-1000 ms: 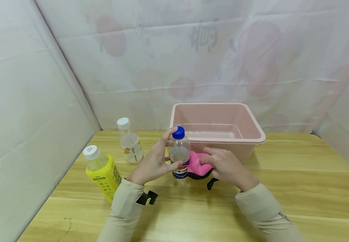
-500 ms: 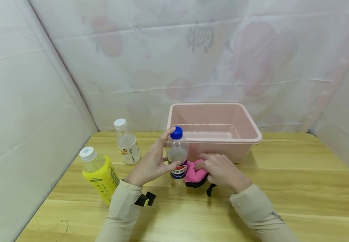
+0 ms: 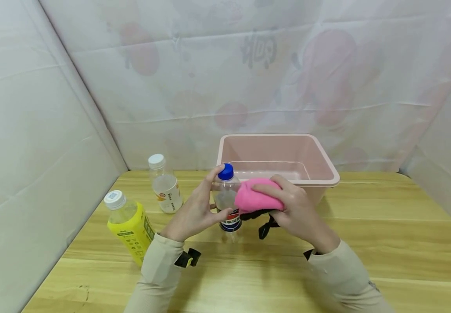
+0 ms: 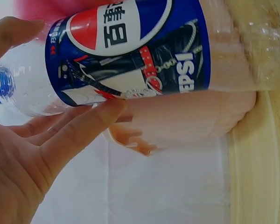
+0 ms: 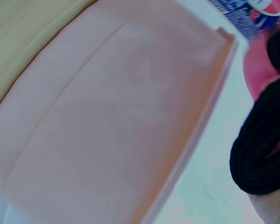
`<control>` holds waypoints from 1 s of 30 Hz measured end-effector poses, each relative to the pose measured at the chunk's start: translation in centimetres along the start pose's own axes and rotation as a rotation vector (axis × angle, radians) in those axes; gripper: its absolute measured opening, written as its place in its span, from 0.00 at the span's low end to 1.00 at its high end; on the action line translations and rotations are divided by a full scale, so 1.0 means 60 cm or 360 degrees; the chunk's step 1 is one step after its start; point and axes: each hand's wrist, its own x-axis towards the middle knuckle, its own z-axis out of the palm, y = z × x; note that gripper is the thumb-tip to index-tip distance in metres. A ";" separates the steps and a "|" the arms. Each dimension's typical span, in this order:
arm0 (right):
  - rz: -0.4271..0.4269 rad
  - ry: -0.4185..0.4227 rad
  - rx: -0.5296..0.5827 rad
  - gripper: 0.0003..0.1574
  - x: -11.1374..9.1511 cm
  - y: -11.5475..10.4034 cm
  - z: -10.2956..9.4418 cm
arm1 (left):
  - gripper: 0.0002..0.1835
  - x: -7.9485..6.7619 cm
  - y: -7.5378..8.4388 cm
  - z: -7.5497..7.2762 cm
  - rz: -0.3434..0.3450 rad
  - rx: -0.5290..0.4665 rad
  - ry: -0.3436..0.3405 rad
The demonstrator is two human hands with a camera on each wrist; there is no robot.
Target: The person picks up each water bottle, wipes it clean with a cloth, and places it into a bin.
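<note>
A clear Pepsi bottle [image 3: 228, 217] with a blue cap stands upright on the table in front of the pink bin. My left hand [image 3: 196, 213] holds it from the left, a finger up by the cap and the thumb at the label. In the left wrist view the bottle's label [image 4: 130, 51] fills the top. My right hand [image 3: 300, 208] grips a folded pink cloth [image 3: 258, 195] with a black side and a dark strap, against or just beside the bottle's right side. The right wrist view shows its ribbed black part [image 5: 259, 140] at the right edge.
The open pink plastic bin [image 3: 284, 182] stands behind the hands. To the left are a clear bottle with a white cap [image 3: 167, 191] and a yellow-sleeved bottle [image 3: 133, 230]. White curtains [image 3: 194, 87] enclose the wooden table [image 3: 382, 243].
The right hand has first dipped with the pink cloth, then lifted it off the low spot by the bottle's base to the bottle's upper side. The left hand and the bottle stay nearly still.
</note>
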 end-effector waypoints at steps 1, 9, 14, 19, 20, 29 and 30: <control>0.0009 0.0067 0.0036 0.39 0.003 -0.004 -0.002 | 0.54 0.000 0.001 0.000 0.0010 0.0004 0.0002; 0.0102 0.0307 0.0292 0.39 0.019 -0.031 -0.011 | 0.53 0.008 0.003 0.003 0.0070 0.0005 -0.0007; 0.0106 0.0270 0.0282 0.37 0.015 -0.025 -0.010 | 0.53 0.008 0.002 0.003 0.0040 -0.0024 -0.0015; 0.0109 0.0188 0.0244 0.34 0.010 -0.013 -0.011 | 0.53 0.008 0.001 0.004 0.0040 -0.0011 -0.0015; 0.0118 0.0160 0.0230 0.34 0.009 -0.011 -0.011 | 0.53 0.008 0.001 0.004 0.0038 -0.0010 -0.0014; 0.0207 -0.0289 -0.0057 0.25 -0.003 0.004 -0.013 | 0.52 0.005 -0.001 0.003 0.0043 0.0010 0.0006; 0.0212 -0.0363 -0.0081 0.25 -0.005 0.005 -0.012 | 0.52 0.005 -0.002 0.003 0.0050 0.0020 0.0011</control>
